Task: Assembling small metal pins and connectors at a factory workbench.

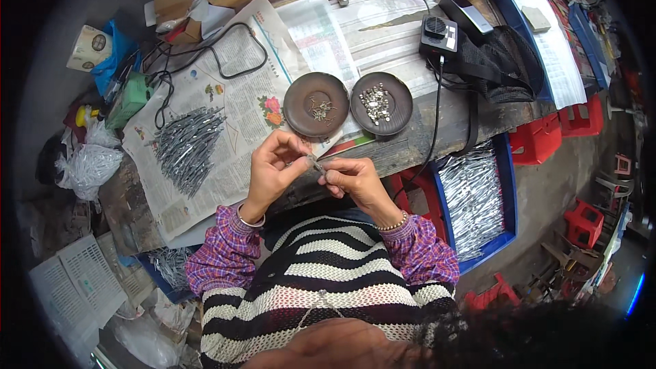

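The small part (316, 162) pinched between the left hand (272, 171) and right hand (352, 179) looks like bright, glossy metal. Just beyond it, two round dishes (316, 104) are matt brown and smooth; the right-hand dish (381, 103) carries shiny silvery bits. Left of the dishes, thin printed newspaper (232, 102) bears a heap of grey, gleaming metal pieces (186, 147). The table (410, 147) beneath is rough, worn wood. The sleeves are checked cloth.

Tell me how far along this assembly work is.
Done, apparently: a pile of silvery metal pieces lies on the newspaper. In hand: left hand and right hand pinch one small metal part between them. Left: small parts remain in both brown dishes, and the blue crate holds many pieces.
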A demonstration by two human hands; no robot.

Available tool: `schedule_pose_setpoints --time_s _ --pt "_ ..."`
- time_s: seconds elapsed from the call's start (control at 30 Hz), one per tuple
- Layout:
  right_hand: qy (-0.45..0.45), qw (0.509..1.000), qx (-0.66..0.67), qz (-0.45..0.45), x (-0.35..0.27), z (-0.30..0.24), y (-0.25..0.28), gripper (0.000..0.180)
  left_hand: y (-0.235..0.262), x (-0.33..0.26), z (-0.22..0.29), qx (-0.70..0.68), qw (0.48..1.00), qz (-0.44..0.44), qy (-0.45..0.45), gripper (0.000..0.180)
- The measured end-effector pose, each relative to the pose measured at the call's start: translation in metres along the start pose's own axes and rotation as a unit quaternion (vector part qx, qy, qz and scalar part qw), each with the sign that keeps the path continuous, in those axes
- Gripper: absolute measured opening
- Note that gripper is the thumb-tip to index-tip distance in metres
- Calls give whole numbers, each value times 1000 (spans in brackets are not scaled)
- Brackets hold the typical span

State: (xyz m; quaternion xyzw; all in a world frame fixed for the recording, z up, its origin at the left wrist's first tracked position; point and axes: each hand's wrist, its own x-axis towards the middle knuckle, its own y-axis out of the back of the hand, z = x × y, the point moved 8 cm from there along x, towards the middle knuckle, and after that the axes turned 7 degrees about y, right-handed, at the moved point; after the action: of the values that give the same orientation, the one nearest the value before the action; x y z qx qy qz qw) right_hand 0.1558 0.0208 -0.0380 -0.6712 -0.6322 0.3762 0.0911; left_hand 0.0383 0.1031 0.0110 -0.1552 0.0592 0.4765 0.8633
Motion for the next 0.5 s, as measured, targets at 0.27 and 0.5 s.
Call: schedule_pose_setpoints --time_s 0.27,0.5 --pt "52 998 -33 -5 -1 -9 -2 19 -3 1 4 9 1000 1 3 24" --pt "80 995 -65 -11 -2 -13 -2 18 -3 2 -2 -16 999 16 39 21"
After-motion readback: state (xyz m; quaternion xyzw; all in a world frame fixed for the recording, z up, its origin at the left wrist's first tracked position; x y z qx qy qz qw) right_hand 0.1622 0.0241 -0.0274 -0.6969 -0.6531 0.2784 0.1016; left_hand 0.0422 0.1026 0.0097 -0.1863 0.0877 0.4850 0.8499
